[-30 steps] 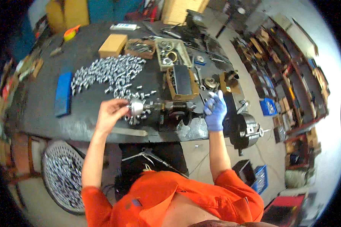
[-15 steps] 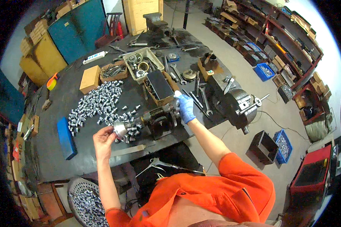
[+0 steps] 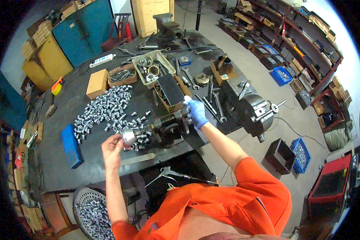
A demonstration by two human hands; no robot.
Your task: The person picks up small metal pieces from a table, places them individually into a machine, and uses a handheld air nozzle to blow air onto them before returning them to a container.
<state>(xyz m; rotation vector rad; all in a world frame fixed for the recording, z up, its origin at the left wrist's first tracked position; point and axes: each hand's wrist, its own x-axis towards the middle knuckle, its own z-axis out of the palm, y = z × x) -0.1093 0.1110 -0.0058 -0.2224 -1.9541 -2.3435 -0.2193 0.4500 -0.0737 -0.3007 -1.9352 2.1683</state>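
Pinching shiny round metal part (image 3: 129, 137) with bare left hand (image 3: 112, 149); gloved right hand (image 3: 196, 113) clamped on small dark bench machine (image 3: 170, 128). Risks slipping, scattering loose silver cylinders (image 3: 104, 110) off dark table (image 3: 56, 160).

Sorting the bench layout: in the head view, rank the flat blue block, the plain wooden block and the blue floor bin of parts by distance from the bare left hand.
1. Flat blue block, just left of the left hand.
2. Plain wooden block, farther back on the bench.
3. Blue floor bin of parts, far right on the floor.

My one camera sits on the head, looking down at the dark counter (image 3: 60, 168) from high up.
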